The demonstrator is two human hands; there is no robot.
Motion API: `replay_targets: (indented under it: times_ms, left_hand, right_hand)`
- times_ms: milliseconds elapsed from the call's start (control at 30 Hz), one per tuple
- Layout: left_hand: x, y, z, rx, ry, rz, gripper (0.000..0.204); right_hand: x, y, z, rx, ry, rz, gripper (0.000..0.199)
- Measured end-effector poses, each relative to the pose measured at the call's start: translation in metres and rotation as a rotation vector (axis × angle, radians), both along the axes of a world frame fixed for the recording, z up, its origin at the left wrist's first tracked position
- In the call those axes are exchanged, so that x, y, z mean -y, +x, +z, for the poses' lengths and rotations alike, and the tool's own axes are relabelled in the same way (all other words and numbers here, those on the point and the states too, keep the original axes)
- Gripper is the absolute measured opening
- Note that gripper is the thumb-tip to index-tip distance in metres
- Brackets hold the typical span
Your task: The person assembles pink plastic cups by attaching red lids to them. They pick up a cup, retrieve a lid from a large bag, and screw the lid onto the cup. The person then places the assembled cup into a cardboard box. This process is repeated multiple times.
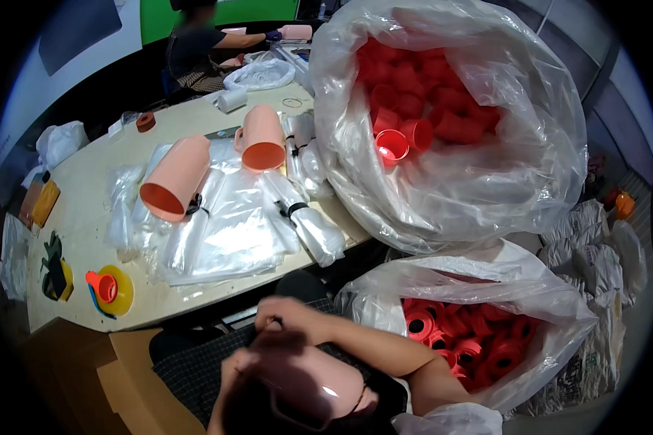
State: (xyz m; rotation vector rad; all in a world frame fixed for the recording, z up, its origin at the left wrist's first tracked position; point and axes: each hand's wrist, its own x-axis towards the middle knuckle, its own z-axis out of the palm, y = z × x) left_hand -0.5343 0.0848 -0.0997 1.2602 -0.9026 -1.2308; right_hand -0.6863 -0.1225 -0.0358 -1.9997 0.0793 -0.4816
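A pink plastic jug [326, 380] lies across my lap, its handle toward the lower edge and part of it in dark shadow. My left hand [233, 368] is closed against the jug's far left end. At that same end my right hand [290, 319] has its fingers curled in; whatever they pinch is too small and shaded to name. Two more pink jugs rest on the table: one jug [175, 177] on its side, the other jug [263, 138] tilted with its orange-pink mouth facing me. Under them lie flat clear plastic bags [232, 235].
A large plastic sack [450, 196] of red cups stands right of the table [72, 210], and a lower sack [486, 279] holds red ringed parts. A yellow tape roll [125, 290] lies front left. Behind, a co-worker [196, 51] holds a pink jug. A cardboard box [134, 370] stands beside me.
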Motion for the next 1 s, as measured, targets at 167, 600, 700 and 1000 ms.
replay_targets:
  times_ms: [167, 600, 700, 1000]
  left_hand:
    - [-0.042, 0.0, 0.018, 0.039, 0.251, -0.085, 0.033]
    - [-0.015, 0.02, -0.012, -0.609, 0.005, 0.624, 0.026]
    - [0.002, 0.019, 0.0, -0.597, 0.053, 0.653, 0.027]
    - [-0.041, -0.017, -0.006, -0.612, 0.212, 0.484, 0.027]
  right_hand:
    - [0.156, -0.075, 0.095, 0.015, -0.874, -0.986, 0.027]
    - [0.109, -0.123, 0.057, 0.185, -0.382, -1.106, 0.06]
    - [0.047, -0.113, 0.025, 0.172, 0.944, -0.686, 0.056]
    - [-0.059, -0.112, -0.046, 0.138, 1.335, -0.63, 0.046]
